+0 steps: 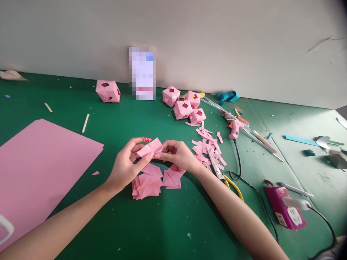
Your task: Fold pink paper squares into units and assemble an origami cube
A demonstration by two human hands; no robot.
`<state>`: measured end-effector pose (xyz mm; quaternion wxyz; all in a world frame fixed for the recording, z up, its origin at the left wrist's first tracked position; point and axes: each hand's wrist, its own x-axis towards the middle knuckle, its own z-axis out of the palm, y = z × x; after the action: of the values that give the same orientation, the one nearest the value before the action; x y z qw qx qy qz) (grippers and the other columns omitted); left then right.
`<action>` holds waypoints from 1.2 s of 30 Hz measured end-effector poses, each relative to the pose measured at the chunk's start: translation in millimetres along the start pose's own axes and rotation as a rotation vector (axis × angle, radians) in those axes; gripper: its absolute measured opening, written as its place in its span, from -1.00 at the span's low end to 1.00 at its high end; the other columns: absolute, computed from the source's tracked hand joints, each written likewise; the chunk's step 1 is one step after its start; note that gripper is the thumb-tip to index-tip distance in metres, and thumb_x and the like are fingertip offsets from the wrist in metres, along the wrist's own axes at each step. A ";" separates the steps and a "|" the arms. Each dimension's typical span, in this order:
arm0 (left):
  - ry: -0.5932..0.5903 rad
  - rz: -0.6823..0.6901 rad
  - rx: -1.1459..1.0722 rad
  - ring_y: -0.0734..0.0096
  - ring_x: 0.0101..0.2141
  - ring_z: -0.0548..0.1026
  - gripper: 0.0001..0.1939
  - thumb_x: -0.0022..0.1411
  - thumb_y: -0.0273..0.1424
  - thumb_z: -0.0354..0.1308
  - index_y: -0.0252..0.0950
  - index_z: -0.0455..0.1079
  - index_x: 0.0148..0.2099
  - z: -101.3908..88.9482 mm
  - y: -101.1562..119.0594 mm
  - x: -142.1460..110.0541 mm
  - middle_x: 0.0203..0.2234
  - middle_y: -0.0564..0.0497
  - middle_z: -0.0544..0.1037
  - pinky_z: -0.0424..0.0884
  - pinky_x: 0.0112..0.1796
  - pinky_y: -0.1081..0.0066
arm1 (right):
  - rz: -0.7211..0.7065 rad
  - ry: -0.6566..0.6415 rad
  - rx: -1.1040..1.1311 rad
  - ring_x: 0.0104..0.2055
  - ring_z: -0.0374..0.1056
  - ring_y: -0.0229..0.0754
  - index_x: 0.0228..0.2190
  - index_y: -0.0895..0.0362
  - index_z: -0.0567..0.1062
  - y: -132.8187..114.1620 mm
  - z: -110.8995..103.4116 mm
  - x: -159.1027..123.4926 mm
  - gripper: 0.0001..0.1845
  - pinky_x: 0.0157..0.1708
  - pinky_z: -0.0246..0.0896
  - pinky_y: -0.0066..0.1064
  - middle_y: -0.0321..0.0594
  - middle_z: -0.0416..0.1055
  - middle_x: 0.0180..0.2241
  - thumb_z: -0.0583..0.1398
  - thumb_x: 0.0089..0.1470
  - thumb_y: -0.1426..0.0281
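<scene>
Between my two hands is a creased pink paper square, lifted above the table. My left hand pinches its left and lower side, thumb in front, and one finger wears a red patterned wrap. On the right edge, the thumb and fingers of my right hand are closed on the same paper. Just below lies a loose stack of pink paper squares. Beside it sits a smaller pile of folded pink squares with crossing creases.
Large pink sheets lie left. Pink paper polyhedra stand at the back, with another farther left. Right are paper scraps, yellow-handled scissors, a corded pink glue gun and a purple power strip.
</scene>
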<state>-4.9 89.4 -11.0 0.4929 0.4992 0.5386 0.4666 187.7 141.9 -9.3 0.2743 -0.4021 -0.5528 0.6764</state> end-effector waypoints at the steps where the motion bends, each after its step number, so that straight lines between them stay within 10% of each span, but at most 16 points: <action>1: 0.001 0.002 0.003 0.11 -0.08 0.61 -0.55 0.14 -0.25 0.33 -0.22 0.36 0.06 0.1 -0.1 -0.2 -0.12 -0.11 0.61 0.58 -0.13 0.23 | 0.000 0.008 -0.010 -0.47 0.31 -0.35 -0.44 0.17 0.49 0.5 0.3 0.3 -0.55 -0.47 0.21 -0.50 -0.34 0.44 -0.50 0.49 -0.20 0.13; 36: 0.050 -0.004 0.008 0.15 -0.14 0.63 -0.54 0.11 -0.27 0.38 -0.25 0.38 0.03 1.8 0.7 1.4 -0.10 -0.10 0.61 0.60 -0.16 0.25 | -0.027 0.076 -0.021 -0.43 0.37 -0.32 -0.41 0.16 0.50 3.8 7.5 2.8 -0.57 -0.38 0.35 -0.44 -0.29 0.46 -0.43 0.40 -0.05 0.05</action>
<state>-3.1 90.9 -10.6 0.4782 0.4881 0.5537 0.4759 180.2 139.2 -13.2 0.3003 -0.4228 -0.5543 0.6510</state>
